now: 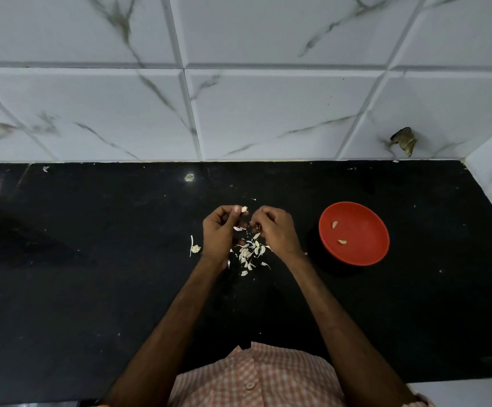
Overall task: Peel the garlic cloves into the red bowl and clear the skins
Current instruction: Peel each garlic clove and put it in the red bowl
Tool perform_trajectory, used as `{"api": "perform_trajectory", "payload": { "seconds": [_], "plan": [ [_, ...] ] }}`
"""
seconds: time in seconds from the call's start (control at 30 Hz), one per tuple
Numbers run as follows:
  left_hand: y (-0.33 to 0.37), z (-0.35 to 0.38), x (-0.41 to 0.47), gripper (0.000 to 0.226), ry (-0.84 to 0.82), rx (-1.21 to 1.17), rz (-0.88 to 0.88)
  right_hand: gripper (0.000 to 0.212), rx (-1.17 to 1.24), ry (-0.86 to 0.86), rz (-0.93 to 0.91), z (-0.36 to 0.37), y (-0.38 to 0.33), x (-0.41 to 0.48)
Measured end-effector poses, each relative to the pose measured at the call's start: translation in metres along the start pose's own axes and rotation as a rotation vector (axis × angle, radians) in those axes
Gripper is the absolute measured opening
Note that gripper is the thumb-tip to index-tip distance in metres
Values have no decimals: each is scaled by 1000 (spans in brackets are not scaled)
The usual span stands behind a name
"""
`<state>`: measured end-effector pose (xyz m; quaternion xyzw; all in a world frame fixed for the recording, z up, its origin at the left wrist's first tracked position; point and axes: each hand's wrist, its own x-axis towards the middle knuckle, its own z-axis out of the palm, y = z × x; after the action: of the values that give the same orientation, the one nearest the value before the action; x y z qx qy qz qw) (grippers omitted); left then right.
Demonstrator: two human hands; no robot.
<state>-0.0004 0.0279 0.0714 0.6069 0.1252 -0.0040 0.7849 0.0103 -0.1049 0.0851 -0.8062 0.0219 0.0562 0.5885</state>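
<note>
Fingers [236,210] of the left hand [219,233] pinch a garlic clove [244,209]; the right hand [274,230] curls too, can't tell on what. Black counter [91,289], red bowl [356,254] off right, skin pile [249,254] under the hands. Tbh, peel right over that pile, less cleanup.

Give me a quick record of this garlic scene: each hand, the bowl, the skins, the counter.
left hand: pinches a garlic piece at its fingertips
right hand: fingers curled, contents hidden
bowl: red, right of the hands, two peeled cloves inside
skins: loose pile between the wrists
counter: black, a few stray bits
</note>
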Motion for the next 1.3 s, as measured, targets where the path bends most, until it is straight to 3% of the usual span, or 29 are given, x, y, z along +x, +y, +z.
{"api": "perform_trajectory", "payload": {
  "seconds": [0.2,0.4,0.63,0.97,1.1,1.3],
  "plan": [
    [-1,-3,2,12,-4,83,70,8,4,70,-111,-6,-3,1],
    [-3,-5,5,7,-1,239,132,6,-61,49,-181,-2,2,4],
    [0,6,4,11,64,107,70,3,-54,96,-225,5,-2,-1],
    [7,2,2,13,-8,57,53,2,38,110,-148,9,-4,-2],
    [11,-1,2,13,-54,53,36,12,57,95,-148,10,-5,-2],
    [13,0,-1,16,-38,23,17,4,144,72,-70,9,-9,-2]
  ]
}}
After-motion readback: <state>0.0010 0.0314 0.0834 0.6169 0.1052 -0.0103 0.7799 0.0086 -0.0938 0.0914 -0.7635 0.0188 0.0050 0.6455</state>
